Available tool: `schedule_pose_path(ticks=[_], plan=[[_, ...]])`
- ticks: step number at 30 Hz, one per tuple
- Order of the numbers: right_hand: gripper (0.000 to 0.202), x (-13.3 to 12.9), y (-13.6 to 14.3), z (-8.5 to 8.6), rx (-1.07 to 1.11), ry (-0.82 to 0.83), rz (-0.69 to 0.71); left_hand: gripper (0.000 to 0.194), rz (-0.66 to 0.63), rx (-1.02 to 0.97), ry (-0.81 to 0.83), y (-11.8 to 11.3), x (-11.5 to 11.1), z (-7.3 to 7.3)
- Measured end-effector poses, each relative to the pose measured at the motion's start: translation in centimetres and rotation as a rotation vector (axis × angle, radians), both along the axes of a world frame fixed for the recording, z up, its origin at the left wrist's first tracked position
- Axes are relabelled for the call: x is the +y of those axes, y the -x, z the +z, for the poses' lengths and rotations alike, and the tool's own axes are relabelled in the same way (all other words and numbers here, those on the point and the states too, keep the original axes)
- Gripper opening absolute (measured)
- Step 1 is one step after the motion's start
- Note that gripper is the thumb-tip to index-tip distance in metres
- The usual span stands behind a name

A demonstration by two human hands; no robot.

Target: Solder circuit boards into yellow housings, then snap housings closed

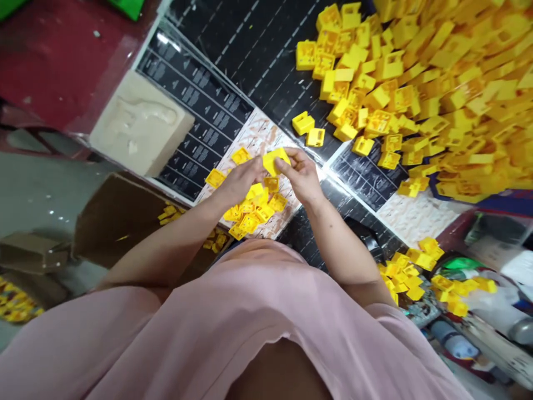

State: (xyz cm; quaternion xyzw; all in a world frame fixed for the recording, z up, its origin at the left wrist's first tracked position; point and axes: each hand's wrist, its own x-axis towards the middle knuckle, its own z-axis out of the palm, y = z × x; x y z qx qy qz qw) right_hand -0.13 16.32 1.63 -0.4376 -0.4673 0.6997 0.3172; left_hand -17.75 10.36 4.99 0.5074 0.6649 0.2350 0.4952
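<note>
A small yellow plastic housing [273,161] is held up between my two hands, over the patterned board. My right hand [303,176] grips it from the right, with the thumb across its front and the fingers behind. At its left edge my left hand [245,179] is closed, fingertips against the piece and partly hidden. Just below both hands lies a loose group of similar yellow housings [252,214], several with their hollow sides up. One more housing [215,178] lies left of my left hand, and another [240,156] just above it.
A large heap of yellow housings [416,94] covers the upper right of the black table [250,50]. A beige block [139,122] sits at the table's left edge. An open cardboard box [112,222] stands below it. More yellow pieces [406,275] lie in a container at lower right.
</note>
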Motion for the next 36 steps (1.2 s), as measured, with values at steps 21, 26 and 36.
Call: schedule_pose_path(ticks=[21, 26, 36], plan=[[0.049, 6.9, -7.1, -6.0, -1.078, -0.465, -0.032, 0.079, -0.309, 0.197, -0.382, -2.2, 13.7, -11.5], [0.057, 4.7, -7.1, -4.1, -1.038, -0.505, -0.112, 0.081, -0.260, 0.133, -0.481, -0.9, 10.7, -8.6], [0.056, -2.4, -18.0, 9.7, -1.365, -0.384, -0.288, 0.050, -0.225, 0.188, -0.703, -1.7, 8.1, -3.7]])
